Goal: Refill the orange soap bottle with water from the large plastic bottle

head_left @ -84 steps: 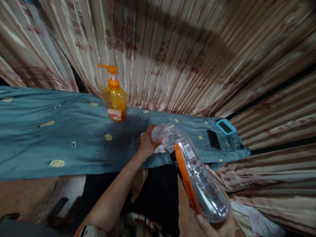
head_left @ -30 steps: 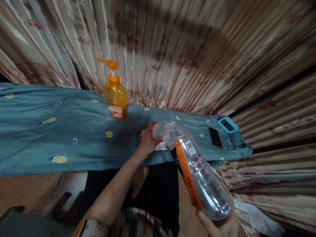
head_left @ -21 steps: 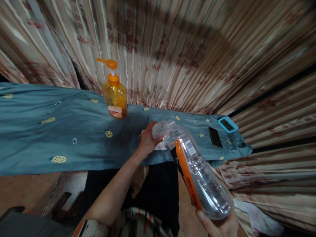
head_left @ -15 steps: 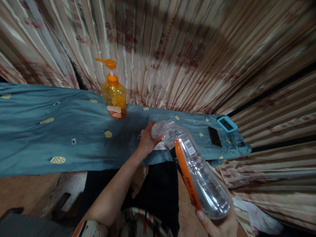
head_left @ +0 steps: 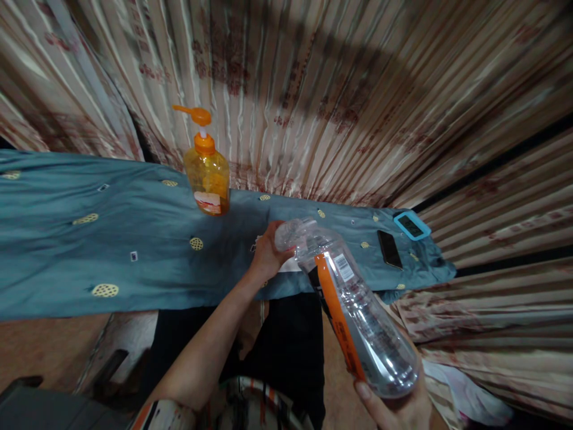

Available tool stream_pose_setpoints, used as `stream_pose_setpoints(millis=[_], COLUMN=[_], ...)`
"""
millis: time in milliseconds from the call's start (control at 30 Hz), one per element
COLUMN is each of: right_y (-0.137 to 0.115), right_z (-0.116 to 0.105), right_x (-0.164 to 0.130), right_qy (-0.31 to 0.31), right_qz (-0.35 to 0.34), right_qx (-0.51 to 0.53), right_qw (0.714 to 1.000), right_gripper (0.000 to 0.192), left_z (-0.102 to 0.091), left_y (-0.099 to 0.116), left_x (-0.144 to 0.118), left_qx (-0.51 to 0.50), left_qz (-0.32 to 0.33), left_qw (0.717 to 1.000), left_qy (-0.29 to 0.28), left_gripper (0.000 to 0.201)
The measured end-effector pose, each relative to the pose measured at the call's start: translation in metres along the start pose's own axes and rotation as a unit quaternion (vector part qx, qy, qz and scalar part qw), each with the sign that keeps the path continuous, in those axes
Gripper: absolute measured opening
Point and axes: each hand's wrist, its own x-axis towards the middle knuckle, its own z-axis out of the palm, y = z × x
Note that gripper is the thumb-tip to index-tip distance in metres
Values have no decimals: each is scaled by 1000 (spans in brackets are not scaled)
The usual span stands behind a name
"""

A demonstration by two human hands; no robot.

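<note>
My right hand (head_left: 398, 406) grips the base end of a large clear plastic bottle (head_left: 358, 304) with an orange and black label and a white barcode. The bottle lies tilted across the view, its neck end pointing up and left. There, my left hand (head_left: 268, 248) is closed round a small clear plastic cup (head_left: 289, 234), which meets the bottle's neck. Where exactly the bottle's mouth sits against the cup is hard to make out through the clear plastic. No liquid can be made out in the bottle.
An orange pump bottle (head_left: 208, 179) stands at the back of the teal cloth-covered table (head_left: 156, 269). To the right lie a dark phone (head_left: 390, 249) and a blue-framed digital timer (head_left: 412, 225). White paper (head_left: 290, 265) shows beneath my hands. A pleated curtain (head_left: 286, 107) hangs behind.
</note>
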Motion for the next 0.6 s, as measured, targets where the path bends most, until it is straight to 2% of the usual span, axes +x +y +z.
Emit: stream_pose_setpoints(millis=[200, 600], right_y=[0, -3], right_z=[1, 2], right_x=[1, 0], right_qy=[2, 2], right_qz=[3, 21], right_qx=[11, 13], right_qw=[1000, 1000], right_gripper=[93, 99], left_z=[0, 1], left_y=[1, -5], left_x=[0, 0], left_qx=[4, 6], left_qz=[-4, 1], left_qw=[1000, 1000], left_qy=[-1, -3], left_gripper=[52, 53])
